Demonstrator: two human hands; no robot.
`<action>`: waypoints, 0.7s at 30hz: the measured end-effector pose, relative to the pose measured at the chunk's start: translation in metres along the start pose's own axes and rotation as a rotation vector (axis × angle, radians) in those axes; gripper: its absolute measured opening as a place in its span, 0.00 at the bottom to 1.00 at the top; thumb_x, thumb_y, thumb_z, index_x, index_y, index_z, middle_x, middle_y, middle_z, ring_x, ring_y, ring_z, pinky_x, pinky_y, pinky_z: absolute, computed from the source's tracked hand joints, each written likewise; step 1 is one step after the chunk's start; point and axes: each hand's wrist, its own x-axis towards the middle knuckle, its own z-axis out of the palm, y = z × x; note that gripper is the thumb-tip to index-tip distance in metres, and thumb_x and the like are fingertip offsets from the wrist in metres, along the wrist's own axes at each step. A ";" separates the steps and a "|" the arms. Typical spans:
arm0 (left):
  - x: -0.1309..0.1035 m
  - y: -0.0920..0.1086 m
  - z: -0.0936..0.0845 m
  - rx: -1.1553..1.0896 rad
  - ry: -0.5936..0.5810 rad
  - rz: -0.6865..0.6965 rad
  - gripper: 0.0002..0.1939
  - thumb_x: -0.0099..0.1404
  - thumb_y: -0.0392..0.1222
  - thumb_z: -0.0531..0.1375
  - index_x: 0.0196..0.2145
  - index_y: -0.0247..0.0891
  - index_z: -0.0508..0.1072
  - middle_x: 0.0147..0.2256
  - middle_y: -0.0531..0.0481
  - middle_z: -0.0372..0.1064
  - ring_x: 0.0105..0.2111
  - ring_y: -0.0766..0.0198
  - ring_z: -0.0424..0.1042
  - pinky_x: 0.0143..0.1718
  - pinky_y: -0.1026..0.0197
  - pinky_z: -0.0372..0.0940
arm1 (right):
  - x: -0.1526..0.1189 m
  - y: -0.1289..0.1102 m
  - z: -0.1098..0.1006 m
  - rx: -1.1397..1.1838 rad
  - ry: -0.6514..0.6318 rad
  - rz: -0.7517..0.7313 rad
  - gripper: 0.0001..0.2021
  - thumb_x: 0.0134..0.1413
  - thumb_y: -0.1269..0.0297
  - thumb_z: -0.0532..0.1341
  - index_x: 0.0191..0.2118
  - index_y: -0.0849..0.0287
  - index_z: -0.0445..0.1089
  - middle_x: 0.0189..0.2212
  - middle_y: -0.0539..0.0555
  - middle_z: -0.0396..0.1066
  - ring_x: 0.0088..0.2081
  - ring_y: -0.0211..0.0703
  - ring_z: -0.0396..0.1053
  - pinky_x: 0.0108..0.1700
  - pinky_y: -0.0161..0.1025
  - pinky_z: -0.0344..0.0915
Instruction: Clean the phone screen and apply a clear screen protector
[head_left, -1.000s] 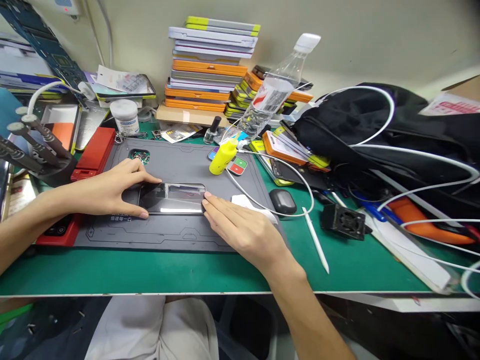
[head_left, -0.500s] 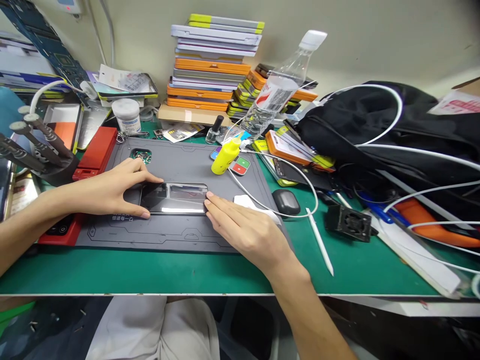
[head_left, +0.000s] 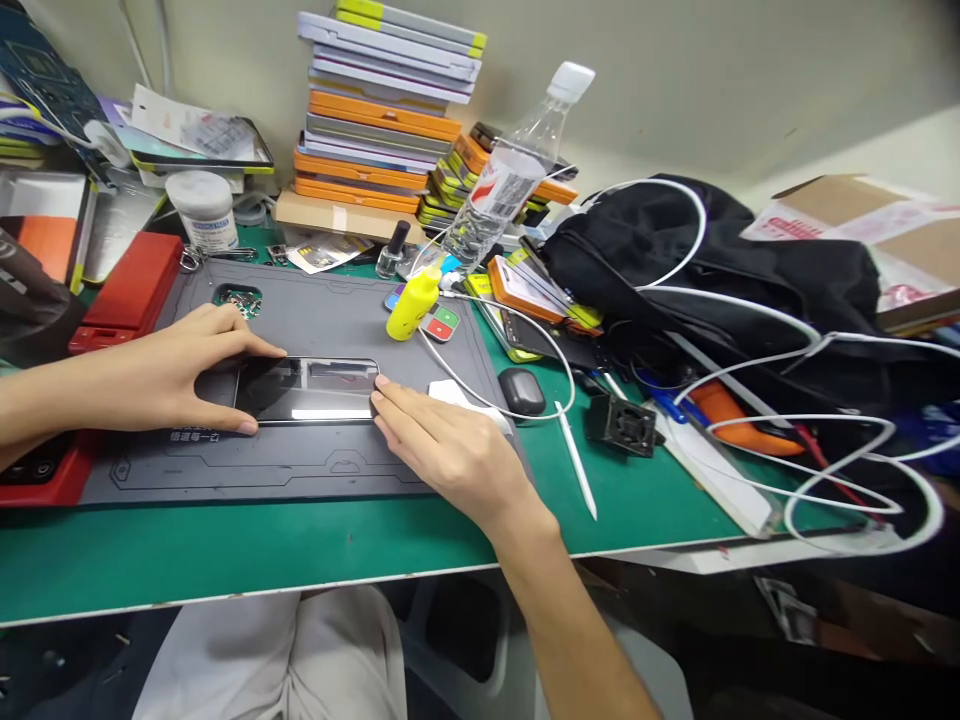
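A dark, glossy smartphone [head_left: 330,388] lies flat on the grey work mat [head_left: 285,475], its screen reflecting a bright strip. My left hand [head_left: 180,365] grips its left end, thumb on the near edge and forefinger on the far edge. At the right end, the fingertips of my right hand [head_left: 457,450] press together against the phone's edge; the thumb is mostly hidden. Behind the phone stands a small yellow squeeze bottle [head_left: 412,305]. A white object [head_left: 454,395] lies partly behind my right hand.
A red device [head_left: 124,295] borders the mat's left side. Stacked flat boxes [head_left: 375,130], a leaning water bottle [head_left: 502,185] and a black bag [head_left: 720,240] fill the back. To the right are a black case [head_left: 522,391], white stylus [head_left: 576,465], small fan [head_left: 622,425] and looping cables.
My view has turned to the right, so everything sits further left in the picture. Both hands keep their places at the ends of the smartphone.
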 end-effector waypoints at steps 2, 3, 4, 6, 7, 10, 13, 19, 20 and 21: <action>0.000 0.004 -0.001 -0.002 -0.014 -0.021 0.48 0.71 0.85 0.75 0.77 0.58 0.86 0.63 0.41 0.79 0.66 0.33 0.77 0.77 0.29 0.75 | -0.001 0.000 0.000 0.012 -0.008 0.008 0.15 0.82 0.80 0.73 0.65 0.65 0.91 0.64 0.67 0.94 0.59 0.56 0.98 0.67 0.46 0.94; 0.000 0.006 -0.002 0.000 -0.020 -0.029 0.48 0.71 0.85 0.75 0.77 0.58 0.86 0.63 0.41 0.78 0.66 0.33 0.77 0.77 0.29 0.76 | -0.002 0.000 0.001 0.014 -0.009 0.008 0.15 0.82 0.80 0.73 0.65 0.65 0.91 0.64 0.68 0.94 0.59 0.57 0.98 0.67 0.46 0.95; 0.000 0.008 -0.003 0.003 -0.023 -0.034 0.48 0.71 0.84 0.75 0.77 0.57 0.86 0.63 0.40 0.78 0.66 0.33 0.77 0.77 0.30 0.76 | -0.003 0.000 0.001 0.016 -0.007 0.007 0.15 0.82 0.80 0.73 0.65 0.66 0.91 0.64 0.68 0.94 0.59 0.57 0.98 0.66 0.46 0.95; 0.000 0.010 -0.004 0.008 -0.026 -0.037 0.47 0.72 0.82 0.75 0.77 0.55 0.86 0.64 0.40 0.78 0.66 0.33 0.77 0.77 0.30 0.75 | -0.005 0.000 0.002 0.025 -0.011 0.012 0.16 0.81 0.81 0.74 0.66 0.66 0.91 0.65 0.68 0.94 0.59 0.57 0.98 0.67 0.46 0.94; -0.001 0.011 -0.005 0.009 -0.027 -0.036 0.47 0.72 0.82 0.75 0.77 0.54 0.86 0.64 0.40 0.78 0.66 0.33 0.77 0.77 0.30 0.75 | -0.005 0.000 0.003 0.035 -0.018 0.018 0.17 0.80 0.81 0.74 0.67 0.65 0.90 0.65 0.67 0.93 0.60 0.57 0.97 0.68 0.47 0.94; -0.001 0.009 -0.005 0.021 -0.023 -0.020 0.46 0.74 0.82 0.74 0.77 0.52 0.86 0.64 0.42 0.79 0.66 0.35 0.77 0.76 0.31 0.76 | -0.005 0.000 0.004 0.051 -0.036 0.034 0.20 0.79 0.81 0.75 0.69 0.62 0.90 0.67 0.66 0.93 0.62 0.57 0.97 0.71 0.47 0.93; 0.000 0.007 -0.005 0.043 -0.029 0.006 0.49 0.74 0.84 0.74 0.78 0.50 0.85 0.63 0.48 0.79 0.65 0.39 0.77 0.75 0.33 0.76 | -0.002 -0.001 0.004 0.018 -0.010 0.016 0.16 0.80 0.82 0.74 0.65 0.65 0.91 0.64 0.67 0.94 0.60 0.56 0.98 0.69 0.45 0.93; 0.002 0.006 -0.004 0.053 -0.036 -0.025 0.56 0.67 0.92 0.72 0.78 0.54 0.86 0.61 0.50 0.80 0.65 0.39 0.78 0.74 0.34 0.78 | 0.002 -0.002 0.002 -0.004 0.000 0.005 0.14 0.81 0.81 0.74 0.63 0.65 0.91 0.62 0.66 0.95 0.58 0.55 0.98 0.68 0.45 0.94; 0.002 0.005 -0.004 0.051 -0.031 -0.024 0.55 0.67 0.92 0.72 0.78 0.55 0.86 0.61 0.49 0.80 0.65 0.39 0.78 0.74 0.34 0.79 | 0.003 -0.002 0.002 -0.011 0.001 0.002 0.14 0.81 0.81 0.73 0.63 0.65 0.92 0.62 0.66 0.95 0.58 0.54 0.98 0.67 0.44 0.94; 0.001 0.005 -0.003 0.048 -0.019 -0.022 0.53 0.69 0.91 0.72 0.78 0.56 0.86 0.61 0.49 0.81 0.65 0.38 0.78 0.74 0.35 0.79 | 0.003 -0.003 0.001 -0.020 0.002 -0.002 0.13 0.82 0.81 0.73 0.62 0.64 0.92 0.61 0.66 0.95 0.57 0.54 0.98 0.67 0.44 0.94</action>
